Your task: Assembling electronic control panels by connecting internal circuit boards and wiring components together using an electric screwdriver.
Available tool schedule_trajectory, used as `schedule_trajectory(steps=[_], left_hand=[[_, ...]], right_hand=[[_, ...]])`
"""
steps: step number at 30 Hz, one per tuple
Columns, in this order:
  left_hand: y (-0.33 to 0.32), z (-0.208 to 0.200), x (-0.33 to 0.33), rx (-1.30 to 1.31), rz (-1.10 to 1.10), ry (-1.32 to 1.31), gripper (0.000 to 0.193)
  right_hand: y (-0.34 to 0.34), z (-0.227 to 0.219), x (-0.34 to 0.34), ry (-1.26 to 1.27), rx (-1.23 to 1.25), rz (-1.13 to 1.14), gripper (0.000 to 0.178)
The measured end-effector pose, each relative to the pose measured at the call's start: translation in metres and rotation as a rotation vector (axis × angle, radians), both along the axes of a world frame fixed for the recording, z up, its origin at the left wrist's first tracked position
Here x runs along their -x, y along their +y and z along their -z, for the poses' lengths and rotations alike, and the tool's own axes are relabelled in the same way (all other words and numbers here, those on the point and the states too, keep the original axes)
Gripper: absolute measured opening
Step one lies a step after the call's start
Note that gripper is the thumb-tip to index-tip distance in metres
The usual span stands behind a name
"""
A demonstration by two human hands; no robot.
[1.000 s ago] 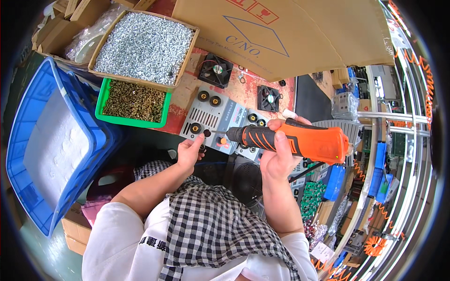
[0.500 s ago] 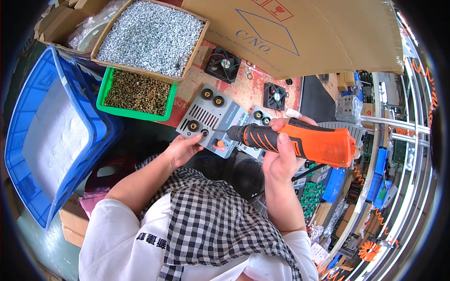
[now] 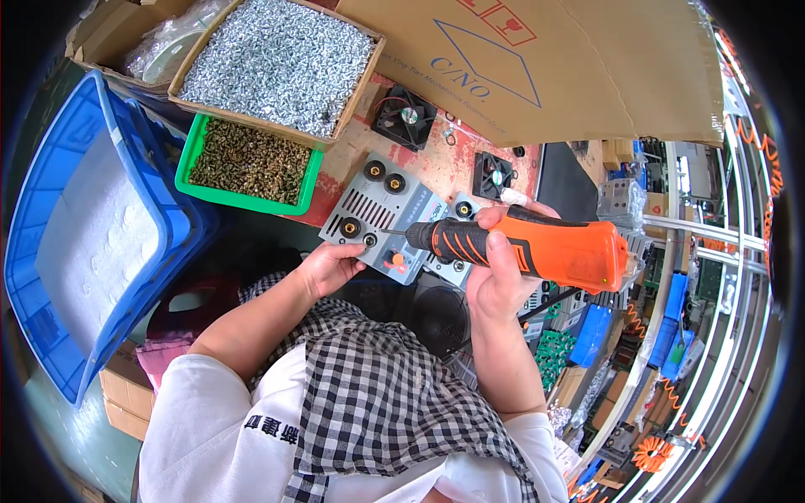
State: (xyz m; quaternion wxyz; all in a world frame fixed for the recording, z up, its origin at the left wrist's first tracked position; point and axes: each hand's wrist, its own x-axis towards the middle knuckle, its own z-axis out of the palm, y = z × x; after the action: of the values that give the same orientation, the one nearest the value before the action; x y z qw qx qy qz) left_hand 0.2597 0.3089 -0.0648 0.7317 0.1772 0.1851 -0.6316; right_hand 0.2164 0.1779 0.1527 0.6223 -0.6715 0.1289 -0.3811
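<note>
A grey front panel [image 3: 379,216] with slotted vents, several round black sockets with brass centres and an orange knob lies tilted at the table's near edge. My left hand [image 3: 329,270] grips its lower left edge, the thumb on top beside a small black socket. In my right hand [image 3: 506,281] is an orange and black power screwdriver [image 3: 562,251], held sideways with the fingers wrapped round its body. Its thin bit points left over the panel; whether the tip touches it I cannot tell. A second similar panel [image 3: 464,208] is partly hidden behind the screwdriver.
A carton of silver screws [image 3: 277,67] and a green tray [image 3: 309,189] of brass-coloured parts stand at the far left. Two black fans [image 3: 404,117] lie on the worn red table. A large cardboard sheet [image 3: 587,75] covers the back. A blue bin [image 3: 50,251] stands left.
The screwdriver has shifted slightly left relative to the panel. My left hand keeps its grip on the panel's edge, and the whole view has moved a little.
</note>
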Motion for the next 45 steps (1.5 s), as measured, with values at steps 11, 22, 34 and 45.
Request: schedule_trajectory(steps=[11, 22, 34, 45], left_hand=[[0.000, -0.005, -0.002, 0.001, -0.042, 0.002, 0.036], [-0.010, 0.023, 0.013, -0.047, -0.012, 0.160, 0.014], [0.021, 0.002, 0.006, 0.020, 0.033, 0.131, 0.016], [0.021, -0.082, 0.000, 0.066, 0.282, -0.565, 0.026]], right_hand=[[0.006, 0.000, -0.007, 0.056, 0.046, -0.001, 0.048], [0.020, 0.011, -0.021, 0.400, 0.041, -0.301, 0.045], [0.014, -0.019, 0.001, 0.090, -0.107, -0.113, 0.029], [0.022, -0.044, 0.055, -0.028, -0.229, -0.044, 0.045]])
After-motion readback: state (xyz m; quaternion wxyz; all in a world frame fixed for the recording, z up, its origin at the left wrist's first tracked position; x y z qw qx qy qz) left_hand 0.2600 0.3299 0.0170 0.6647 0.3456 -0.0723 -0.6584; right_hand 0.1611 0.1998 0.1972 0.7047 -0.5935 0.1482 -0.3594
